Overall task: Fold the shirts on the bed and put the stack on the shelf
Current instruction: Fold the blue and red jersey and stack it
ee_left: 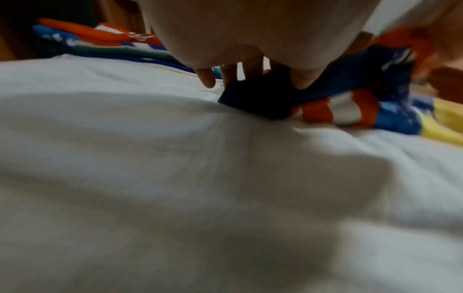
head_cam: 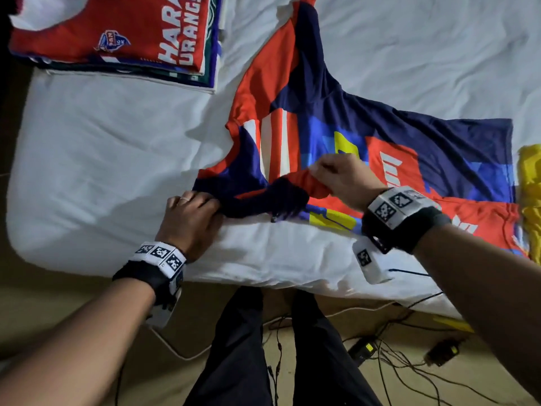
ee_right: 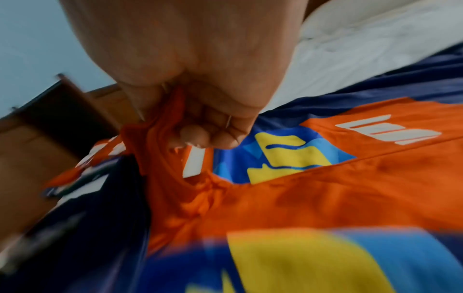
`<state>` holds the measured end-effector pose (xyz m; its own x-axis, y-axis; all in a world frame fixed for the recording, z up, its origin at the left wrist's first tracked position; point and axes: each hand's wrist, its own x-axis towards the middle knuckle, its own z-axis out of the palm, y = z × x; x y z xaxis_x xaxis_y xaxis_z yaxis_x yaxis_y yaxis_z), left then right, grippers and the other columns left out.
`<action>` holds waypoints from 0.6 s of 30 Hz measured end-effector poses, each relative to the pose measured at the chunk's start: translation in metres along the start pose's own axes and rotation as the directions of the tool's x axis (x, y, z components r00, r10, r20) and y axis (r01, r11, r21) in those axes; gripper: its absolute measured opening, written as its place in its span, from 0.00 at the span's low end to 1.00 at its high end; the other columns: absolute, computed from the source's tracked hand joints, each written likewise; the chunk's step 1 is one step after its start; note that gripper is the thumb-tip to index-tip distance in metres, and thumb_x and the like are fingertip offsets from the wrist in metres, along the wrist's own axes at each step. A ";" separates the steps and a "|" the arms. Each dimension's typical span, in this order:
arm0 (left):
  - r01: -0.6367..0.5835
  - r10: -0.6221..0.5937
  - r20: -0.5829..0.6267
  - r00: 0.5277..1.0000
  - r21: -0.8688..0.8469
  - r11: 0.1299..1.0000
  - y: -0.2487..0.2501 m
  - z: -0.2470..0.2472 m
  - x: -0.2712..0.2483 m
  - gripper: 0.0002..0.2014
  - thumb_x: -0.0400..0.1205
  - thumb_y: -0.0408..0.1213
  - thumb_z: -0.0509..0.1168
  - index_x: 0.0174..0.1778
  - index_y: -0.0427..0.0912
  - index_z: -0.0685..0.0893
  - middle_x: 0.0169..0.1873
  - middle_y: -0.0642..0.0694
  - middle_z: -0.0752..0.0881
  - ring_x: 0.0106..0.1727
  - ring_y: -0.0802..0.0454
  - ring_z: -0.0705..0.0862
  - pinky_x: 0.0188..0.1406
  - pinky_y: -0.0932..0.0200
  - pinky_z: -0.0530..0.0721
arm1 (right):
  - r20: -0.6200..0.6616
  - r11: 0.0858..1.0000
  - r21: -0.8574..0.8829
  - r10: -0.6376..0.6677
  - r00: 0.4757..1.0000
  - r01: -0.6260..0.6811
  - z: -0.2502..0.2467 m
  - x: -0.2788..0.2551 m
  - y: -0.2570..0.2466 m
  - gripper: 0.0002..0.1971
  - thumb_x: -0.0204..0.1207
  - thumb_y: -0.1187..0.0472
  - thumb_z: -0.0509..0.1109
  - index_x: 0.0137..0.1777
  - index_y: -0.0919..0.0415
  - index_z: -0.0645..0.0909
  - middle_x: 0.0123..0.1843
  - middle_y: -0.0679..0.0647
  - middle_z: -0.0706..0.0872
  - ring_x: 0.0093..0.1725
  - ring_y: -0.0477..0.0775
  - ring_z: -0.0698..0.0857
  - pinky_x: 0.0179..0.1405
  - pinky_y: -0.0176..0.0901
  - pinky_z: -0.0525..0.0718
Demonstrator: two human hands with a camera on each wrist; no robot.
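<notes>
- The navy, orange and blue shirt (head_cam: 389, 136) lies spread across the white bed (head_cam: 96, 159), its near edge bunched up at the bed's front edge.
- Left hand (head_cam: 190, 218) has its fingers curled round a dark navy fold of the shirt, low on the sheet.
- Right hand (head_cam: 342, 174) pinches an orange fold, lifted just above the rest of the fabric.
- Stack of folded shirts (head_cam: 117, 39) sits at the far left corner of the bed, a red one on top, well apart from the hands.
- Yellow garment (head_cam: 531, 194) touches the shirt's right end.
- Below the bed: tan floor (head_cam: 73, 303) and tangled black cables (head_cam: 389, 356) beside the person's dark trouser legs (head_cam: 243, 347).
</notes>
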<state>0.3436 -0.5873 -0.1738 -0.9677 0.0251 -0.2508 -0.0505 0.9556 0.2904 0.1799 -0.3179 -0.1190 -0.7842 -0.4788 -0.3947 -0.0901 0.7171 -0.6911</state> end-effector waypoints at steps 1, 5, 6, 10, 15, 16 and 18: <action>0.055 -0.057 -0.036 0.998 -0.075 0.996 0.000 -0.001 0.002 0.18 0.81 0.51 0.53 0.43 0.46 0.84 0.44 0.45 0.86 0.52 0.38 0.81 0.50 0.45 0.68 | -0.088 0.998 0.046 0.044 0.995 -0.040 -0.008 0.015 0.003 0.16 0.85 0.58 0.67 0.36 0.66 0.78 0.26 0.52 0.76 0.23 0.42 0.73 0.28 0.38 0.74; 0.255 -0.291 -0.096 0.952 -0.279 0.926 -0.004 0.001 0.012 0.19 0.82 0.54 0.49 0.40 0.45 0.79 0.27 0.58 0.68 0.43 0.37 0.83 0.47 0.48 0.65 | -0.401 0.949 0.249 0.281 0.872 -0.192 -0.016 0.063 0.026 0.11 0.82 0.56 0.67 0.52 0.63 0.84 0.42 0.59 0.87 0.38 0.56 0.86 0.48 0.57 0.86; 0.296 -0.333 -0.088 0.939 -0.288 0.911 -0.005 0.003 0.014 0.21 0.82 0.55 0.49 0.43 0.43 0.80 0.27 0.58 0.68 0.44 0.37 0.83 0.48 0.49 0.62 | -0.435 0.950 0.225 0.297 0.850 -0.217 -0.013 0.066 0.030 0.11 0.82 0.56 0.67 0.56 0.63 0.84 0.49 0.61 0.88 0.47 0.63 0.87 0.54 0.58 0.84; 0.374 -0.402 -0.095 0.911 -0.219 0.901 0.003 0.008 0.014 0.14 0.83 0.51 0.55 0.40 0.46 0.76 0.27 0.55 0.71 0.46 0.37 0.82 0.50 0.46 0.61 | -0.403 0.952 -0.306 -0.151 0.903 0.022 0.004 0.049 0.036 0.21 0.73 0.58 0.65 0.65 0.66 0.81 0.58 0.67 0.83 0.57 0.72 0.81 0.60 0.59 0.78; 0.382 -0.401 -0.103 0.910 -0.163 0.910 0.007 0.013 0.008 0.15 0.81 0.56 0.53 0.36 0.50 0.70 0.34 0.51 0.78 0.47 0.40 0.80 0.50 0.45 0.61 | 0.040 0.809 -0.546 -0.234 0.971 0.217 0.027 0.048 0.022 0.39 0.67 0.50 0.68 0.81 0.50 0.63 0.64 0.58 0.79 0.55 0.69 0.84 0.51 0.63 0.85; 0.388 -0.407 -0.100 0.908 -0.166 0.907 0.007 0.014 0.008 0.14 0.80 0.56 0.55 0.36 0.50 0.71 0.35 0.51 0.78 0.48 0.41 0.80 0.51 0.46 0.59 | 0.082 0.799 -0.572 -0.165 0.983 0.182 0.028 0.054 0.018 0.41 0.69 0.48 0.70 0.82 0.47 0.60 0.65 0.56 0.80 0.55 0.69 0.85 0.52 0.62 0.85; 0.415 -0.434 -0.086 0.897 -0.177 0.892 0.006 0.012 0.008 0.13 0.79 0.54 0.55 0.36 0.50 0.73 0.36 0.52 0.79 0.50 0.41 0.80 0.50 0.48 0.57 | 0.152 0.799 -0.587 -0.047 0.987 0.128 0.026 0.071 0.013 0.35 0.71 0.47 0.71 0.79 0.45 0.67 0.65 0.56 0.83 0.59 0.67 0.86 0.54 0.57 0.85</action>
<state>0.3382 -0.5773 -0.1855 -0.8672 -0.4177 -0.2711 -0.4903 0.8113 0.3184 0.1392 -0.3553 -0.1712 -0.6767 -0.5833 -0.4493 -0.5333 0.8090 -0.2471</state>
